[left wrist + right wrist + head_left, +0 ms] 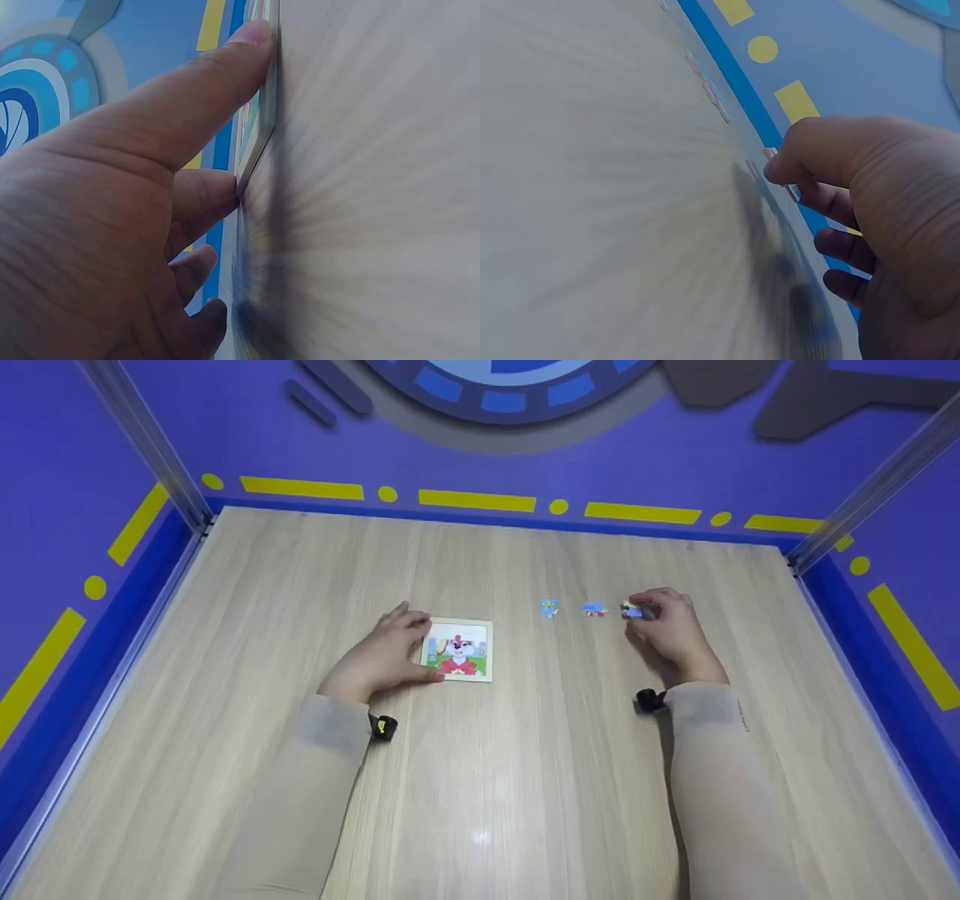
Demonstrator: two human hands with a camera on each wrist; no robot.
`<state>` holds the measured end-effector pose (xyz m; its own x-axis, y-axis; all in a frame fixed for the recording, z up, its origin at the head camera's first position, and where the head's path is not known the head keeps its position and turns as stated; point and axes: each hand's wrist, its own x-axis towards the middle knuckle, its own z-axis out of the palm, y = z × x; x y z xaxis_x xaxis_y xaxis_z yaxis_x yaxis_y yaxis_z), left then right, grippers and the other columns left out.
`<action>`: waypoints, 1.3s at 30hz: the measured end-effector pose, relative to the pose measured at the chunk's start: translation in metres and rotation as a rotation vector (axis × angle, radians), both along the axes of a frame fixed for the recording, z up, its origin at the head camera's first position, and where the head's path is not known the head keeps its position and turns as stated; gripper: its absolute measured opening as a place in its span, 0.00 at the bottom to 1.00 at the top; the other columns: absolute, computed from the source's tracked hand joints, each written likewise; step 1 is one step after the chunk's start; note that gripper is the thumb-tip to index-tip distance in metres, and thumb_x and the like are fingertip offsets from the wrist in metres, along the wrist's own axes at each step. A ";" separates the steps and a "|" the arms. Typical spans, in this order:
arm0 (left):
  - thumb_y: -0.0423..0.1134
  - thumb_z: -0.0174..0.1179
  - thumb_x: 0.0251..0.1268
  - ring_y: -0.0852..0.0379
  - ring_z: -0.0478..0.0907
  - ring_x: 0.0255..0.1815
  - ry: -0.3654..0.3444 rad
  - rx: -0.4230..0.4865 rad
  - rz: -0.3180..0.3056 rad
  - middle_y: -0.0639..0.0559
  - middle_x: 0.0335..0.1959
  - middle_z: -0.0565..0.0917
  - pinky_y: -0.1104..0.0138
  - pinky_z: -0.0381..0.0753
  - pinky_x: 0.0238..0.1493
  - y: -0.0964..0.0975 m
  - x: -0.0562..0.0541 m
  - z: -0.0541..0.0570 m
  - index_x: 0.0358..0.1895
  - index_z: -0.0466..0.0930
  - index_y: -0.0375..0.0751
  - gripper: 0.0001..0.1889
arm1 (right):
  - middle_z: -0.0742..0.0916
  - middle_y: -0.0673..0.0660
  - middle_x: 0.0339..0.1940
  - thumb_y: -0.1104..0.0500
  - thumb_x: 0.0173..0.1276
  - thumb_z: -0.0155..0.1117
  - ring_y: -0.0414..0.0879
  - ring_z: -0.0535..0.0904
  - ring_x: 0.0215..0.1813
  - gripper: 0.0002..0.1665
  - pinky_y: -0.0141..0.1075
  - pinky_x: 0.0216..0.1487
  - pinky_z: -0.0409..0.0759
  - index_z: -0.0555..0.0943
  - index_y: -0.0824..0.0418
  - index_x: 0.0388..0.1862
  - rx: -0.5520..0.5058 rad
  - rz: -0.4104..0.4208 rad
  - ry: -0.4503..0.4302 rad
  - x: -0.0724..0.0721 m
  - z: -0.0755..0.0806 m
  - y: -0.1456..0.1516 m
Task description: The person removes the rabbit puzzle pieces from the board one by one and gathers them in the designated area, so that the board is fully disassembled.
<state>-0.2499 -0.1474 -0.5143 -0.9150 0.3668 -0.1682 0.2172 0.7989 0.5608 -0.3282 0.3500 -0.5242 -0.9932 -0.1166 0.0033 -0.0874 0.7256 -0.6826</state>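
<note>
Beige-sleeved left hand [382, 654]: spread wide, thumb on the near edge, index finger at the far left corner; grips the puzzle tray between them.
Right hand [673, 624]: narrow pinch, thumb and index finger on one puzzle piece [631, 610]; other fingers loosely bent. Right wrist view shows the piece lifted off the tabletop.
Puzzle tray [490, 654]: pale square frame, flat on the tabletop, left of centre. Inside: cartoon animal in red, green ground, white strip along the far side.
Loose pieces: blue-green piece [550, 607] right of the tray; blue-and-red piece [595, 609] between that and the right hand. Both flat, apart, roughly in a row with the pinched one. Print detail too small to read.
Tabletop [480, 780]: light wood grain, glare spot near the person.
Wrist cameras: black, one at the left cuff [384, 727], one at the right [651, 700].
Walls: purple-blue panels [480, 465], yellow dashes and dots, dark blue bottom band, big wheel graphic at the back.
Corner posts: metal, far left [146, 431] and far right [874, 487].
</note>
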 end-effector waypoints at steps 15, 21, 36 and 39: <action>0.59 0.82 0.65 0.40 0.39 1.00 -0.015 0.006 0.005 0.47 0.94 0.62 0.42 0.48 0.98 0.000 -0.001 -0.002 0.90 0.64 0.38 0.57 | 0.77 0.70 0.81 0.60 0.79 0.68 0.70 0.65 0.82 0.28 0.66 0.87 0.65 0.84 0.66 0.74 0.030 -0.011 -0.009 0.001 -0.003 0.003; 0.57 0.83 0.65 0.37 0.42 0.99 0.014 0.017 -0.016 0.42 0.92 0.65 0.43 0.48 0.98 -0.001 -0.002 -0.002 0.88 0.67 0.34 0.55 | 0.76 0.69 0.83 0.59 0.78 0.68 0.69 0.64 0.83 0.30 0.66 0.88 0.64 0.83 0.65 0.76 0.042 -0.031 -0.018 0.000 -0.004 0.004; 0.58 0.82 0.65 0.37 0.40 0.99 0.010 0.002 -0.012 0.44 0.93 0.63 0.41 0.47 0.98 0.000 0.000 0.000 0.89 0.65 0.35 0.56 | 0.74 0.68 0.85 0.59 0.79 0.69 0.69 0.62 0.86 0.30 0.67 0.89 0.63 0.82 0.63 0.78 0.011 -0.029 0.005 0.001 0.001 -0.006; 0.58 0.82 0.66 0.37 0.41 0.99 0.013 0.001 -0.014 0.44 0.93 0.63 0.41 0.47 0.98 -0.001 -0.001 -0.001 0.89 0.65 0.35 0.56 | 0.74 0.67 0.85 0.58 0.81 0.68 0.68 0.62 0.86 0.29 0.67 0.89 0.64 0.82 0.62 0.78 -0.022 -0.008 0.026 0.002 0.006 -0.022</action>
<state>-0.2510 -0.1481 -0.5149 -0.9120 0.3794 -0.1560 0.2351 0.7951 0.5590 -0.3266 0.3280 -0.5182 -0.9936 -0.1086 0.0318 -0.1000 0.7112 -0.6958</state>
